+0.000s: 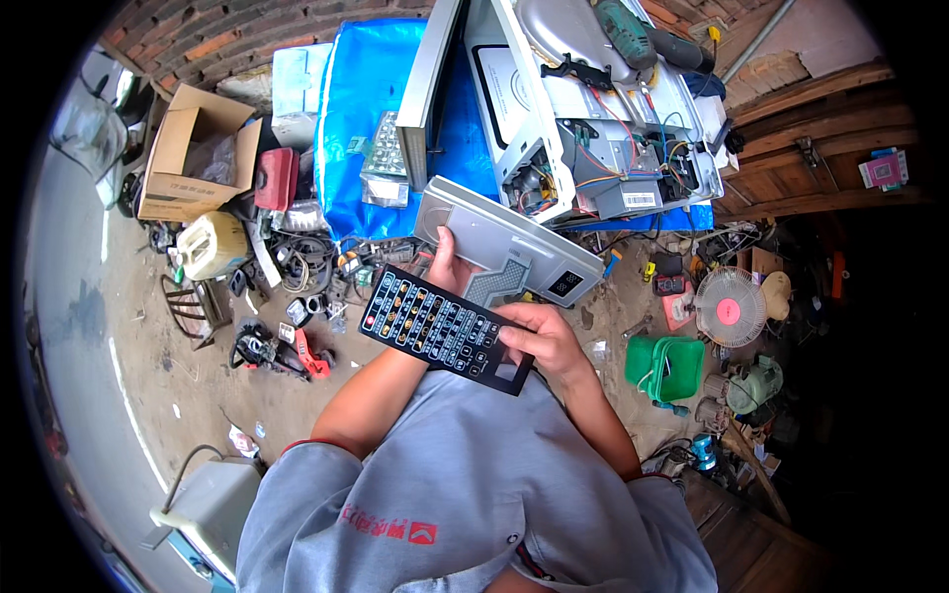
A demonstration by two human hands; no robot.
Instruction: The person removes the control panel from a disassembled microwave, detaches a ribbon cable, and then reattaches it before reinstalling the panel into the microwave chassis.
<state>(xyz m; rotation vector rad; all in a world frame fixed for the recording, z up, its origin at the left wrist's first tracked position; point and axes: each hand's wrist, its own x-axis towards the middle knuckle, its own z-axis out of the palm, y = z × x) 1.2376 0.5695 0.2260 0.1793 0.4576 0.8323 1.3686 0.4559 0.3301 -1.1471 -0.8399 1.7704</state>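
A black keypad panel (420,321) with rows of small printed buttons lies tilted in front of my body. My right hand (549,341) pinches its right end, thumb on top. Behind it, my left hand (450,265) grips a silver control panel housing (494,237) by its near edge, thumb over the face; the keypad hides its other fingers. A grey hatched strip (499,281) shows between the two panels. Farther off stands an opened microwave oven (542,188) with bare wires and parts, its door (423,109) swung out to the left.
A blue sheet (356,99) lies under the microwave. A power drill (625,35) rests on top. To the left are a cardboard box (193,163), a yellowish jug (213,245) and loose cables; to the right, a green basket (664,368) and a fan (730,306).
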